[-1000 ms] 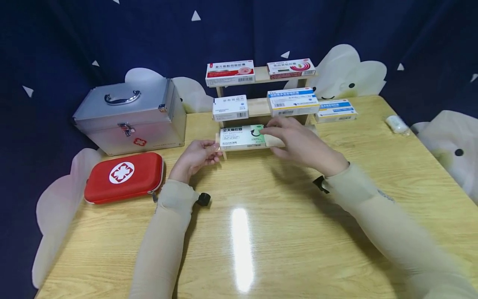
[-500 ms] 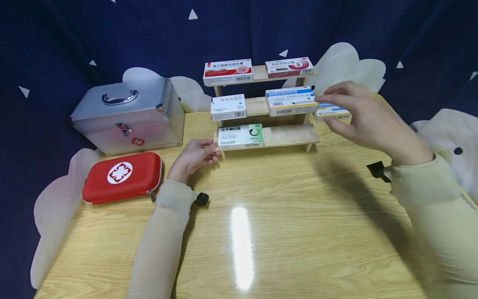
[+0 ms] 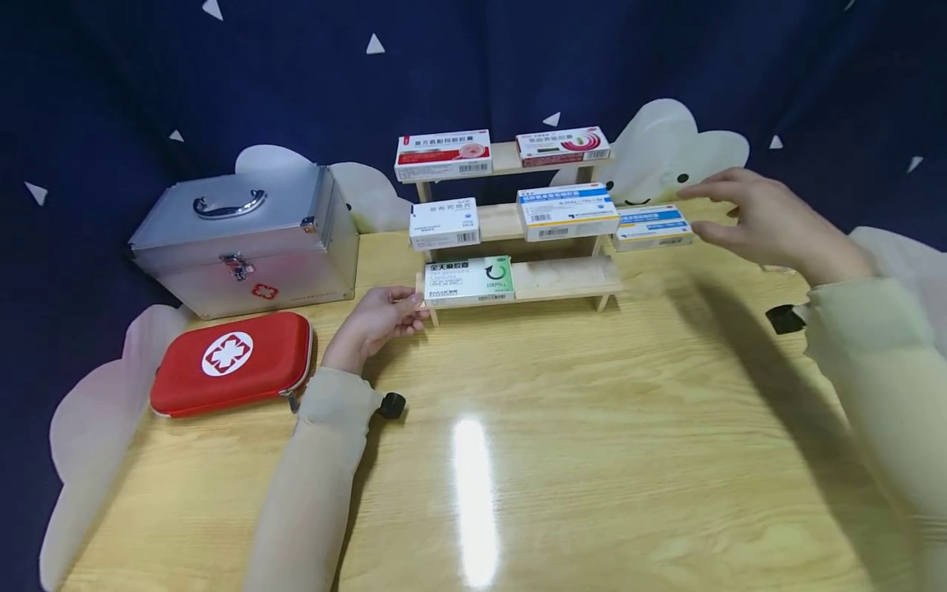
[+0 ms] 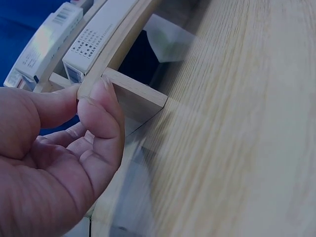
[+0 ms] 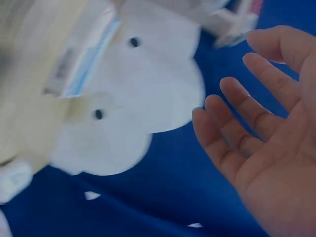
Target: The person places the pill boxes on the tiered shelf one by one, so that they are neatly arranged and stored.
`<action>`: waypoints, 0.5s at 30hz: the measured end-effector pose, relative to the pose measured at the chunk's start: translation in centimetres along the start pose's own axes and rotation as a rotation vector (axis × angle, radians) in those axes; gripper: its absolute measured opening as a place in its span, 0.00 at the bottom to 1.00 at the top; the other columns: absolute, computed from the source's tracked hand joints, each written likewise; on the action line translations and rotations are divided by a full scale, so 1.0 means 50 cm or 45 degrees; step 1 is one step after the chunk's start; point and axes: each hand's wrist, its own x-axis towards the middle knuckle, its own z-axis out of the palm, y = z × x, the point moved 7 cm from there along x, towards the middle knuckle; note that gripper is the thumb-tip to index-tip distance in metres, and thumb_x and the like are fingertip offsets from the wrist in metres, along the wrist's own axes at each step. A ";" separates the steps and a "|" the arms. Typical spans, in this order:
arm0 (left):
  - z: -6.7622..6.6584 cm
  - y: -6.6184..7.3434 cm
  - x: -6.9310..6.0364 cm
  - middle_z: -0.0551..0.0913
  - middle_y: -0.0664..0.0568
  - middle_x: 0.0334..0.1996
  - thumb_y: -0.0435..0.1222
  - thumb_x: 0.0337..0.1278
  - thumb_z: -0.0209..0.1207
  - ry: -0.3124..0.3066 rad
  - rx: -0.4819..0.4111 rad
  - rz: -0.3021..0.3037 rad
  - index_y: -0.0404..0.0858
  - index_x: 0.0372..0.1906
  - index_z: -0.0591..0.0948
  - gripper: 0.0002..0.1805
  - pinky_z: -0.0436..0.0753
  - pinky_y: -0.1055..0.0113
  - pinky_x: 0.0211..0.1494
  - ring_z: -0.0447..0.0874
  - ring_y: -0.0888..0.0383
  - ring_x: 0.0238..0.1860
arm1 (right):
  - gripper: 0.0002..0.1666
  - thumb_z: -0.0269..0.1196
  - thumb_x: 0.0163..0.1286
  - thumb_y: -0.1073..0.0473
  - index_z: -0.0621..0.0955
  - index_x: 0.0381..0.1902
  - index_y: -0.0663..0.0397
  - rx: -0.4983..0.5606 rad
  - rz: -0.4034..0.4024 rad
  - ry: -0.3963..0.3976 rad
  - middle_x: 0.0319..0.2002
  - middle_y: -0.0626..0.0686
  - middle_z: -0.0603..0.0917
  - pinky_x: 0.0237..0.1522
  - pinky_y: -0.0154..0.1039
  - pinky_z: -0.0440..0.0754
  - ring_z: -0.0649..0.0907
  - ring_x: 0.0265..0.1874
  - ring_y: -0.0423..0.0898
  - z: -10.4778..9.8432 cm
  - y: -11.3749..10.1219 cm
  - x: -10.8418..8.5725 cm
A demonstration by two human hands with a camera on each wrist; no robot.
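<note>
My left hand (image 3: 373, 325) pinches the left end of the lowest tier of a wooden stepped rack (image 3: 565, 275) between thumb and fingers; the left wrist view shows the grip on the board's corner (image 4: 94, 81). Right beside it, a green-and-white medicine box (image 3: 469, 279) lies on that tier. My right hand (image 3: 777, 218) hovers with spread fingers at the right, just off a blue-and-white medicine box (image 3: 653, 226) standing on the table by the rack. In the right wrist view, nothing touches the right hand's fingers (image 5: 234, 126).
Higher tiers hold a white box (image 3: 444, 222), another blue-and-white box (image 3: 568, 210), a red-and-white box (image 3: 444, 154) and a pink-patterned box (image 3: 562, 145). A silver case (image 3: 244, 238) and a red first-aid pouch (image 3: 233, 362) occupy the table's left side. A dark curtain (image 3: 459, 66) hangs behind.
My right hand has left the green-and-white box on the lowest tier and moved right, to beside the blue-and-white box on the table. The left hand keeps its hold on the rack.
</note>
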 end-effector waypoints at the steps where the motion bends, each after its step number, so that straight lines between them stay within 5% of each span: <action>1: -0.002 -0.002 -0.003 0.81 0.39 0.45 0.36 0.77 0.50 0.000 0.007 0.003 0.28 0.69 0.65 0.24 0.82 0.71 0.36 0.81 0.59 0.31 | 0.27 0.63 0.70 0.60 0.75 0.66 0.57 0.010 0.020 -0.029 0.60 0.67 0.72 0.45 0.61 0.75 0.75 0.50 0.63 0.009 0.017 0.008; 7: -0.004 -0.004 -0.005 0.81 0.39 0.44 0.36 0.77 0.50 -0.015 0.013 0.041 0.27 0.70 0.64 0.25 0.83 0.70 0.39 0.81 0.59 0.31 | 0.36 0.64 0.69 0.60 0.66 0.72 0.64 0.077 0.088 -0.227 0.64 0.70 0.70 0.51 0.62 0.75 0.74 0.55 0.69 0.056 0.114 0.056; 15: -0.003 -0.002 0.000 0.82 0.41 0.43 0.36 0.76 0.50 -0.006 0.001 0.008 0.27 0.69 0.65 0.25 0.83 0.69 0.39 0.80 0.59 0.31 | 0.57 0.71 0.63 0.59 0.48 0.78 0.63 0.237 0.256 -0.573 0.74 0.70 0.52 0.54 0.56 0.75 0.72 0.58 0.70 0.131 0.216 0.123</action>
